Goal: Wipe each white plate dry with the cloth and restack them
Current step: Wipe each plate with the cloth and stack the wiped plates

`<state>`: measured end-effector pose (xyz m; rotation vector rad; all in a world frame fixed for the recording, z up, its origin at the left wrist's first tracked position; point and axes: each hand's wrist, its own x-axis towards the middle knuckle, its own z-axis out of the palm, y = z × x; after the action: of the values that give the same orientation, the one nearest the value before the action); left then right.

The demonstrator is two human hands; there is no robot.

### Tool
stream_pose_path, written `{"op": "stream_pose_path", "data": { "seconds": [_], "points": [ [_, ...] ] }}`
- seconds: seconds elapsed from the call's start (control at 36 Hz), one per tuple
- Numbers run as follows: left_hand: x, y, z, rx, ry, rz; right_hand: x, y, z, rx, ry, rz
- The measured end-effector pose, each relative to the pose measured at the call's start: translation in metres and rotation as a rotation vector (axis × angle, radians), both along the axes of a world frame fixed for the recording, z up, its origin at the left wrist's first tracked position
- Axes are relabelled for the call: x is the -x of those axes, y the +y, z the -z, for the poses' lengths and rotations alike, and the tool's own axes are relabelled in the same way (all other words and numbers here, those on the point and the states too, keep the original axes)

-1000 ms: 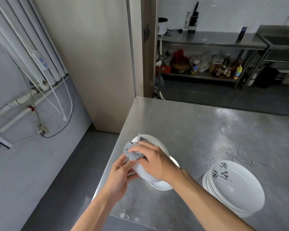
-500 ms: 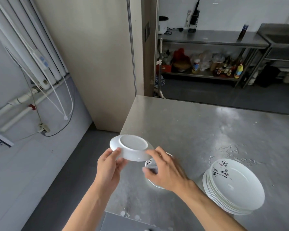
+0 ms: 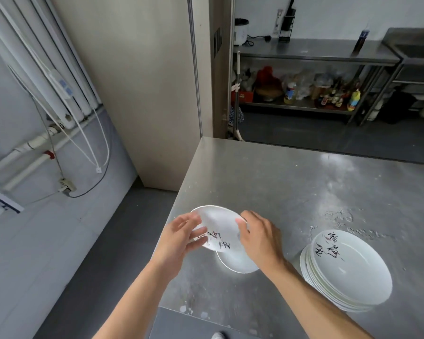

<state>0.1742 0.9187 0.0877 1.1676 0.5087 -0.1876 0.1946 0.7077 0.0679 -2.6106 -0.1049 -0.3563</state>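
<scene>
The fingers [image 3: 196,234] of the left hand [image 3: 181,238] are curled round the near left rim of a white plate [image 3: 218,225], thumb on its upper face and the other fingers under its edge. The fingers [image 3: 242,222] of the right hand [image 3: 260,238] are bent over the opposite rim and grasp it from the right. Motion blur softens both grips, and whether the right hand also holds anything else cannot be told. Both wrists are roughly level, and the bare forearms rise from the bottom edge and converge on the plate. The plate is face up and slightly tilted, with black and red brush marks [image 3: 218,242] near its near rim. It is held in the air over the front left part of the steel counter [image 3: 267,177]. Directly under it a second plate [image 3: 239,264] lies flat on the counter, partly hidden by the held one and by the right wrist. Well apart to the right stands a stack of plates [image 3: 348,272], all face up, the top one carrying the same kind of brush marks at its far left rim. Wet streaks [image 3: 338,214] show on the metal behind the stack. Beyond the counter a steel rack [image 3: 311,51] stands against the far wall. A white rice cooker [image 3: 241,31] sits on its top, and its lower shelf is crowded with bottles [image 3: 333,95]. White pipes [image 3: 34,148] and loose cables run along the wall on the left.
</scene>
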Motion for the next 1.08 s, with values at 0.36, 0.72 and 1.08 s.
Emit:
{"op": "stream_pose_path", "data": {
  "seconds": [0.36,0.72,1.08],
  "points": [
    [0.003,-0.027,0.019,-0.22,-0.127,0.273,-0.008,-0.053,0.014,-0.622,0.408,0.213],
    [-0.029,-0.116,0.023,-0.109,-0.123,0.515,0.023,-0.184,-0.014,-0.486,0.537,0.263],
    [-0.03,-0.226,0.028,0.016,0.014,0.836,0.088,-0.28,-0.007,-0.577,0.605,0.478]
  ]
}}
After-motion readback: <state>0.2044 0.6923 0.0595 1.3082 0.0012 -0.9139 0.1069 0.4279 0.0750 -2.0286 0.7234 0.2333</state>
